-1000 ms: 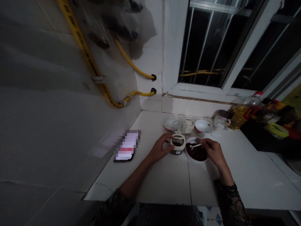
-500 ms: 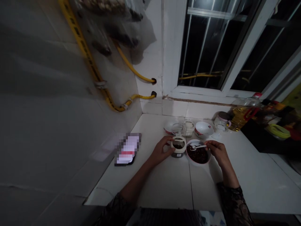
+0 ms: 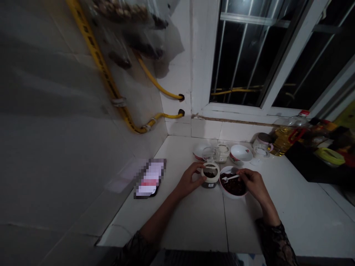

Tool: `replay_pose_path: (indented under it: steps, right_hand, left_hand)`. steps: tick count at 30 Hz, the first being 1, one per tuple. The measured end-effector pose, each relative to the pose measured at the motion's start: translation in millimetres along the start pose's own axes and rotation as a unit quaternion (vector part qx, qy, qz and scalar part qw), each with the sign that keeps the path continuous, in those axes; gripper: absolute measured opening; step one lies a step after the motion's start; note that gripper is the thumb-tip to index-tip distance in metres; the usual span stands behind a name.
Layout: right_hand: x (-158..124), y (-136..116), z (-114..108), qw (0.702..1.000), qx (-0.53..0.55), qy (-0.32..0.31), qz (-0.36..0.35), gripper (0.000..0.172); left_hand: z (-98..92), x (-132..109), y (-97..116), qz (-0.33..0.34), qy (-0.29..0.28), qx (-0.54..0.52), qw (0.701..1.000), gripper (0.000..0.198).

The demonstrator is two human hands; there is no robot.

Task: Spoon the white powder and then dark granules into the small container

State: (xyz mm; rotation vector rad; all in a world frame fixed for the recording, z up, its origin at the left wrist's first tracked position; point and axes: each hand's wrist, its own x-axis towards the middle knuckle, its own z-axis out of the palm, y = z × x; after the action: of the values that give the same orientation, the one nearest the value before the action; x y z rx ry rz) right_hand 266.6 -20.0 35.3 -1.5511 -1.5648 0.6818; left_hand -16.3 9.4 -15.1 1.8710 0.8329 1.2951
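My left hand (image 3: 191, 177) is closed around the side of a small open jar (image 3: 210, 181) with a pale rim and dark contents. In my right hand (image 3: 251, 180) is the handle of a small white spoon (image 3: 230, 178), pinched between the fingers. The spoon is over a white bowl (image 3: 234, 195) holding a dark red-brown mixture. The jar and the bowl stand side by side. A clear raised lid (image 3: 210, 153) is behind the jar.
Behind stand a second jar (image 3: 222, 154), a white bowl (image 3: 240, 152) and another bowl (image 3: 198, 149). A phone (image 3: 151, 178) lies left. Right are a lidded jar (image 3: 262, 142), an oil bottle (image 3: 283, 138) and a black box (image 3: 301, 162) with condiments.
My right hand has moved slightly left with the spoon, further over the bowl. My left hand stays on the jar.
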Motion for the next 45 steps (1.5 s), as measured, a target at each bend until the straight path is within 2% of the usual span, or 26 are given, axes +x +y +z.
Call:
replay_pose_path:
  steps: [10,17,24,39,45]
  right_hand:
    - [-3,-3,-1,0.999,0.003,-0.05,-0.006,0.03]
    - [-3,-6,-6,0.995,0.06,-0.082,0.018,0.028]
    - [0,-4,-8,0.996,0.08,-0.024,0.044,0.032]
    - [0,-5,-12,0.99,0.096,0.006,0.102,0.032]
    - [0,-9,-14,0.98,0.151,0.032,0.127,0.03]
  left_hand:
    - [0.6,-1,-1,-0.002,0.004,0.003,1.0,0.032]
    - [-0.1,0,-2,0.001,0.0,0.004,1.0,0.031]
    - [-0.3,0,-1,0.001,-0.002,0.007,1.0,0.031]
    - [0.9,-1,1,0.004,-0.001,0.001,1.0,0.03]
    - [0.8,0,0,0.002,-0.002,0.001,1.0,0.031]
